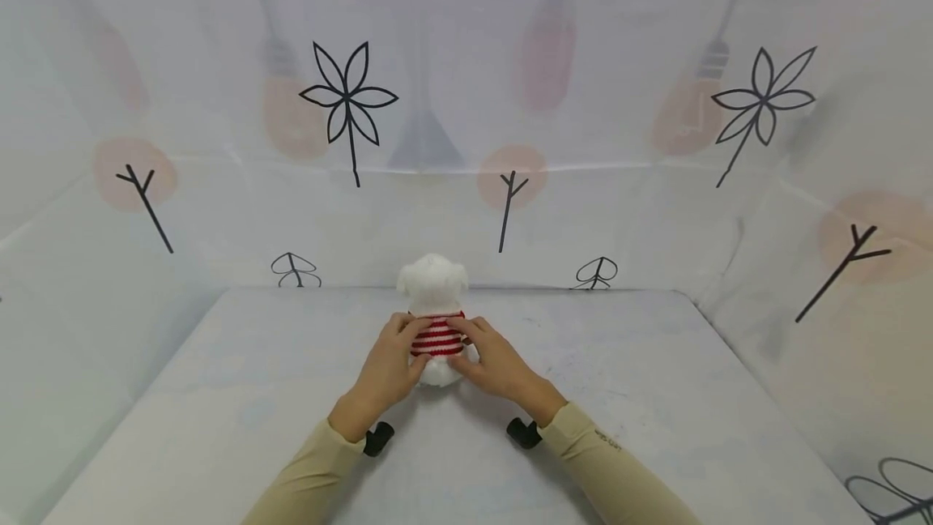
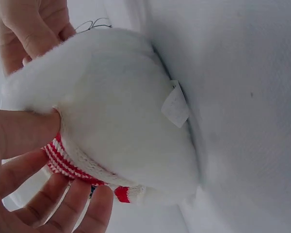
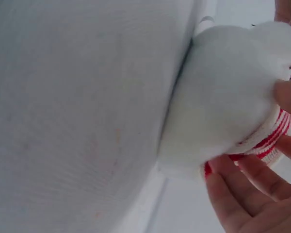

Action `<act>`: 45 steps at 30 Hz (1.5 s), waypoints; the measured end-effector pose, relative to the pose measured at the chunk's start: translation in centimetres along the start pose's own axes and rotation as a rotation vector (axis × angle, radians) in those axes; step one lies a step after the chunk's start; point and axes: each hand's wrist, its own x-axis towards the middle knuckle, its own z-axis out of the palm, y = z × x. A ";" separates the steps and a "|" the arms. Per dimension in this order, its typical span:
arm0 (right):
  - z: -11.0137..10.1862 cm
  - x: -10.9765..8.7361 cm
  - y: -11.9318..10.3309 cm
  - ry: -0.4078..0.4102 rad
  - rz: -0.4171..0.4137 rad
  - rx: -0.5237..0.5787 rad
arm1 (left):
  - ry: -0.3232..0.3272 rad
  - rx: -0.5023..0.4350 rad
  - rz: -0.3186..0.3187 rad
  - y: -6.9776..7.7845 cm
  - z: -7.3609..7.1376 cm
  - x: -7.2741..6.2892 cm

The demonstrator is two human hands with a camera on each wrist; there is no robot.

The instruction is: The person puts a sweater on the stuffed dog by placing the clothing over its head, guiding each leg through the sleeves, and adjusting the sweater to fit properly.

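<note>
A white plush toy (image 1: 433,282) in a red-and-white striped knitted sweater (image 1: 437,337) sits upright toward the far edge of the table, with its back to the head view. My left hand (image 1: 386,363) grips its left side, thumb low on the body and fingers round the sweater. On the opposite side my right hand (image 1: 499,359) holds it the same way, fingertips on the knit. White fur (image 2: 121,97) fills the middle of the left wrist view, where a small white label (image 2: 176,105) sticks out near the toy's base. The toy's front is hidden in the head view.
The white tabletop (image 1: 255,428) stretches to both sides and toward me. Behind it hangs a pale cloth wall (image 1: 452,217) printed with flowers and twigs, and similar cloth closes off both sides. Small black devices (image 1: 378,439) sit under the wrists.
</note>
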 end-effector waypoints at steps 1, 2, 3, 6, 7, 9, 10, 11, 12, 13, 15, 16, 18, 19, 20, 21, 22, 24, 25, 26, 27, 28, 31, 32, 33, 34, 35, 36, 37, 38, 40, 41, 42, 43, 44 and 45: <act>0.0 0.0 -0.1 -0.011 0.011 0.011 | -0.004 -0.010 -0.015 0.1 0.0 0.0; 0.0 0.0 -0.1 -0.020 0.020 0.020 | -0.006 -0.023 -0.029 0.2 -0.1 -0.1; 0.0 -0.1 -0.1 -0.027 0.026 0.030 | -0.008 -0.033 -0.042 0.3 -0.2 -0.1; 0.0 -0.2 -0.2 -0.028 0.027 0.059 | -0.009 -0.061 -0.098 0.6 -0.3 -0.1; 0.0 -0.2 -0.2 -0.021 0.021 0.070 | -0.009 -0.069 -0.115 0.7 -0.4 -0.1; 0.1 -0.2 -0.2 -0.001 0.007 0.098 | -0.025 -0.067 -0.143 0.9 -0.4 -0.2; 0.1 -0.2 -0.1 0.008 0.000 0.116 | -0.038 -0.063 -0.156 1.0 -0.4 -0.1; 0.2 -0.2 -0.1 0.014 -0.006 0.132 | -0.056 -0.055 -0.163 1.1 -0.4 -0.2; 0.2 -0.2 -0.1 0.019 -0.012 0.146 | -0.074 -0.042 -0.170 1.2 -0.5 -0.2; 0.2 -0.2 -0.1 0.020 -0.014 0.159 | -0.093 -0.026 -0.172 1.4 -0.5 -0.2; 0.3 -0.2 -0.2 0.020 -0.013 0.179 | -0.124 -0.003 -0.175 1.6 -0.6 -0.3; 0.3 -0.2 -0.2 0.021 -0.013 0.180 | -0.131 0.004 -0.173 1.7 -0.6 -0.4; 0.4 -0.2 -0.3 0.024 -0.007 0.162 | -0.136 0.018 -0.165 1.8 -0.6 -0.5; 0.4 -0.3 -0.3 0.029 -0.004 0.151 | -0.135 0.023 -0.158 1.8 -0.6 -0.5; 0.4 -0.3 -0.4 0.033 0.001 0.137 | -0.133 0.023 -0.152 1.8 -0.6 -0.5; 0.4 -0.3 -0.4 0.038 0.007 0.120 | -0.130 0.025 -0.146 1.8 -0.6 -0.6; 0.4 -0.4 -0.5 0.042 0.017 0.102 | -0.127 0.028 -0.139 1.8 -0.6 -0.5; 0.4 -0.4 -0.8 0.049 0.038 0.083 | -0.127 0.025 -0.126 1.7 -0.6 -0.5; 0.4 -0.5 -1.0 0.055 0.044 0.080 | -0.128 0.026 -0.120 1.6 -0.6 -0.5; 0.3 -0.5 -1.2 0.060 0.048 0.081 | -0.130 0.024 -0.115 1.6 -0.6 -0.5; 0.3 -0.6 -1.5 0.063 0.048 0.084 | -0.134 0.018 -0.114 1.5 -0.7 -0.5; 0.3 -0.6 -1.8 0.068 0.040 0.090 | -0.139 0.014 -0.114 1.5 -0.7 -0.4; 0.2 -0.7 -2.6 0.074 -0.004 0.102 | -0.142 0.007 -0.116 1.4 -0.7 -0.4; 0.2 -0.7 -2.7 0.077 -0.019 0.100 | -0.136 0.001 -0.118 1.4 -0.6 -0.3; 0.1 -0.7 -2.8 0.086 -0.027 0.095 | -0.131 -0.002 -0.120 1.4 -0.6 -0.3; 0.0 -0.6 -2.8 0.103 -0.036 0.092 | -0.120 0.004 -0.115 1.4 -0.5 -0.3; -0.1 -0.6 -2.6 0.126 -0.040 0.087 | -0.106 0.012 -0.115 1.4 -0.5 -0.3; -0.2 -0.5 -2.4 0.158 -0.040 0.079 | -0.092 0.024 -0.114 1.4 -0.4 -0.3; -0.3 -0.4 -2.0 0.198 -0.039 0.055 | -0.075 0.040 -0.114 1.4 -0.3 -0.3; -0.4 -0.4 -1.7 0.235 -0.028 0.030 | -0.062 0.051 -0.118 1.5 -0.3 -0.3; -0.6 -0.3 -0.9 0.287 0.013 -0.018 | -0.039 0.072 -0.132 1.5 -0.2 -0.3; -0.6 -0.3 -0.6 0.291 0.048 -0.047 | -0.033 0.072 -0.144 1.5 -0.1 -0.3; -0.6 -0.3 -0.3 0.274 0.083 -0.069 | -0.028 0.068 -0.154 1.6 -0.1 -0.4; -0.6 -0.4 0.0 0.242 0.118 -0.078 | -0.027 0.060 -0.165 1.6 -0.1 -0.4; -0.6 -0.4 0.1 0.200 0.151 -0.073 | -0.031 0.050 -0.177 1.6 0.0 -0.4; -0.6 -0.4 0.2 0.159 0.175 -0.064 | -0.035 0.042 -0.184 1.6 0.0 -0.4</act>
